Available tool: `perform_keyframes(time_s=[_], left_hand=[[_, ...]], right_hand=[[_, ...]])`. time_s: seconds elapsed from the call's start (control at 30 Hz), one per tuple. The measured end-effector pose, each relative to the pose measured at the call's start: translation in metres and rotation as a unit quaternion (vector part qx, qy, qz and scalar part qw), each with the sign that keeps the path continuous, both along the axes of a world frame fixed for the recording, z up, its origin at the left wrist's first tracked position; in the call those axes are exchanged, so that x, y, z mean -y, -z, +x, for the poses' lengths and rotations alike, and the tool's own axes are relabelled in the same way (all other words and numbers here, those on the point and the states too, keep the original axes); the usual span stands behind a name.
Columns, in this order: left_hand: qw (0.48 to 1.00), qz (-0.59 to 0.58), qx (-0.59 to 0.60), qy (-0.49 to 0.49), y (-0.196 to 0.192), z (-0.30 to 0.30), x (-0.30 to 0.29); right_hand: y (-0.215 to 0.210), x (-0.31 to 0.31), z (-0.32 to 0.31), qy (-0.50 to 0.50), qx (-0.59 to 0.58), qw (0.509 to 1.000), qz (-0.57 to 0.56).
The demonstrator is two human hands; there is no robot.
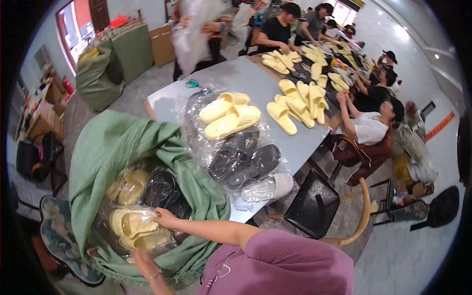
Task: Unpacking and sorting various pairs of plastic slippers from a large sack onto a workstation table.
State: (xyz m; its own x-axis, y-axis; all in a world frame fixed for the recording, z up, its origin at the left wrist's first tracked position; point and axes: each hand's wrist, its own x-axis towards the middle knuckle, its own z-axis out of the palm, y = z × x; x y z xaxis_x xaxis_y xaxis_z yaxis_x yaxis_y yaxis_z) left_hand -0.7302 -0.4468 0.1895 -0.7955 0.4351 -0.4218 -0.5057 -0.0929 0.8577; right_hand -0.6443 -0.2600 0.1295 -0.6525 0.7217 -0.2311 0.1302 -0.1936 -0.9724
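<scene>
Slippers, yellow and in a clear bag, lie in the open green sack at near left, the right hand gripping the bag's right edge, the left hand blurred at its near side, grip impossible to tell, the grey table standing farther right.

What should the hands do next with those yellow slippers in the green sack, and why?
Perhaps gently settle the bagged yellow slippers lower: the right hand is at their side, the left hand is near, and other bagged footwear lies beside them in the green sack.
</scene>
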Motion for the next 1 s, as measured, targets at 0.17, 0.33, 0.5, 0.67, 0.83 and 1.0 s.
perform_keyframes(time_s=[0.17, 0.33, 0.5, 0.67, 0.83, 1.0], left_hand=[[0.931, -0.159, 0.326, -0.035, 0.005, 0.047, -0.038], [0.939, -0.074, 0.337, -0.011, 0.019, 0.052, -0.05], [0.882, 0.191, 0.417, -0.106, -0.021, 0.061, -0.061], [0.979, -0.016, 0.198, 0.036, 0.012, 0.044, -0.048], [0.984, -0.016, 0.18, -0.001, -0.01, 0.038, -0.032], [0.988, 0.059, 0.144, 0.026, -0.071, 0.026, -0.003]], right_hand=[[-0.028, -0.006, 0.016, 0.019, -0.037, 0.973, -0.225], [-0.037, -0.015, 0.033, 0.017, -0.064, 0.984, 0.163], [-0.059, 0.017, 0.074, -0.143, 0.009, 0.932, 0.332], [-0.064, 0.024, 0.091, -0.333, -0.067, 0.911, 0.232], [0.009, -0.021, 0.1, -0.003, 0.053, 0.952, -0.301], [0.06, -0.019, 0.071, 0.127, 0.015, 0.881, -0.456]])
